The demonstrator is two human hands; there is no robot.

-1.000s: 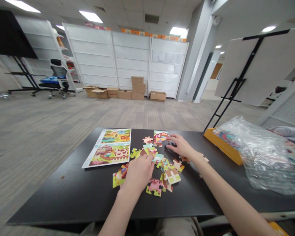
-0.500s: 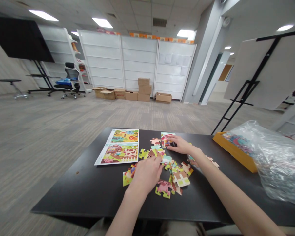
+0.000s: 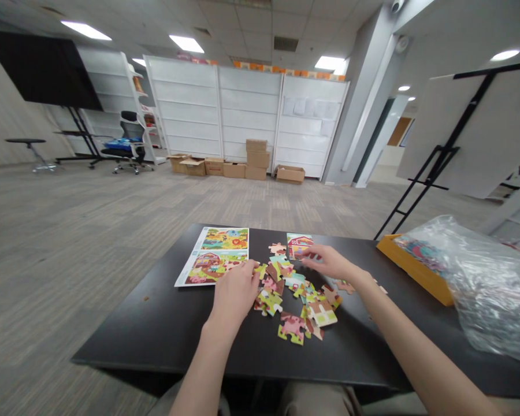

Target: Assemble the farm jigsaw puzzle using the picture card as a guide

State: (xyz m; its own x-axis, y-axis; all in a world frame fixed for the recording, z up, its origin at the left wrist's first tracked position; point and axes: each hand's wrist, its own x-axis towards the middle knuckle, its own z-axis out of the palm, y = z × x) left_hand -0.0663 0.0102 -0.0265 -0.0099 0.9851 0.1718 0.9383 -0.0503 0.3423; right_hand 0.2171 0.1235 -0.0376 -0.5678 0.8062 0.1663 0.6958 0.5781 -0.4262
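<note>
My left hand is closed, its fingers curled down over the right edge of a printed picture sheet. What its fingertips hold, if anything, is hidden; a yellow-green puzzle piece lies beside them. With thumb and fingers brought together, my right hand grips the lower right corner of a red barn puzzle piece, which lies flat near the table's far edge. Between the hands is a loose heap of jigsaw pieces, some overlapping. A pink pig piece lies at its near side.
On the right of the black table stands a yellow box of puzzle pieces, partly under a clear plastic bag. A few pieces lie beside my right forearm. Cardboard boxes stand by the far shelves.
My left hand has moved left from the heap to the sheet's edge, uncovering green and pink pieces. My right hand has drawn slightly back across the barn piece, showing more of it.
</note>
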